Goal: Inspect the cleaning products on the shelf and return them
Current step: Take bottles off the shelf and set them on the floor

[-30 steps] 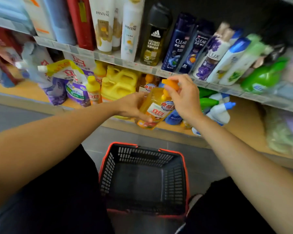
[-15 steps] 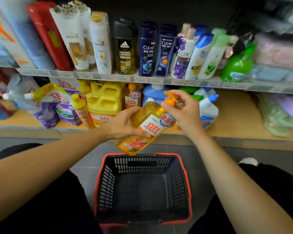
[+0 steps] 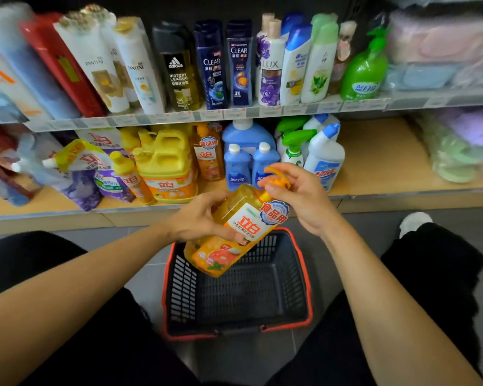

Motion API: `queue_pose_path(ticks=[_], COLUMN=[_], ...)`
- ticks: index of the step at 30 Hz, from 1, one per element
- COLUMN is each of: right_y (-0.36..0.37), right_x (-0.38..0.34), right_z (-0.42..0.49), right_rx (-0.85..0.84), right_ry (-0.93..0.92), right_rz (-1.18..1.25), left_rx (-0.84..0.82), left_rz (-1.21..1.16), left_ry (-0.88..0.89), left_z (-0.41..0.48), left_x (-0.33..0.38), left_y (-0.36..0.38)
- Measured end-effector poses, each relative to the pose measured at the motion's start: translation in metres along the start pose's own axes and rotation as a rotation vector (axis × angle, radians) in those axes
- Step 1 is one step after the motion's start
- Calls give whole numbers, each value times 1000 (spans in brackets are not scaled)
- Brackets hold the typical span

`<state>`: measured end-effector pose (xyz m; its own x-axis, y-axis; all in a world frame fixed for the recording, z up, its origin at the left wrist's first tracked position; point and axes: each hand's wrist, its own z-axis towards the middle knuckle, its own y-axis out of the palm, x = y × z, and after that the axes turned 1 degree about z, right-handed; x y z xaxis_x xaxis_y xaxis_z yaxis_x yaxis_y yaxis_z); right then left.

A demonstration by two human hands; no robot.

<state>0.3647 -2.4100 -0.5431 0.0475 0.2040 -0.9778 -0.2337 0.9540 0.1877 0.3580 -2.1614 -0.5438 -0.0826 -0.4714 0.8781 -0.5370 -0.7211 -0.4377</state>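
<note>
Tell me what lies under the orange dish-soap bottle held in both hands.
A black mesh plastic basket with a red rim, nothing visible in its bottom. The orange bottle hides the basket's far left corner.

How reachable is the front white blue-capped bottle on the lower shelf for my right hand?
Probably yes: the white bottle stands just beyond the right hand, nothing between, though that hand now pinches the orange pump.

I had both bare forearms stretched forward, angled in toward each other. My left hand (image 3: 200, 218) gripped the orange bottle (image 3: 243, 227) from its left side, thumb across the label and fingers curled over the upper side. My right hand (image 3: 301, 199), just right of the left and slightly higher, pinched the bottle's pump top with curled fingertips.
</note>
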Motion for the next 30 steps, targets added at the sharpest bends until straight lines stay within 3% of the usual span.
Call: queue_pose_path(ticks=[4,7,12,14,18,20,25,30], right_y=[-14,-13,-5,-4,1,8,22,36], right_x=[-17,-22,-24,-24,-22,-17,-2,10], right_z=[-6,-8,-8,-9,-17,-21,-35,-61], right_rx=[-245,-327,-166,-130,-35,6,119,298], right_ry=[112,121,70,49,-12,-45,-69,-83], right_rz=[183,220,218,203,84,5,-205,-299], left_rx=[-98,-135,74,159,494,599,733,729], left_rz=[-115,-135,-124,1,420,505,703,880], left_ry=[0,-2,6,-11,-115,-99,-65,-34], left_z=[-7,-14,-25,-27,-43,-49,-60,-67], left_x=[9,9,11,16,20,15,4,3], left_y=[2,-1,17,23,42,54,72,73])
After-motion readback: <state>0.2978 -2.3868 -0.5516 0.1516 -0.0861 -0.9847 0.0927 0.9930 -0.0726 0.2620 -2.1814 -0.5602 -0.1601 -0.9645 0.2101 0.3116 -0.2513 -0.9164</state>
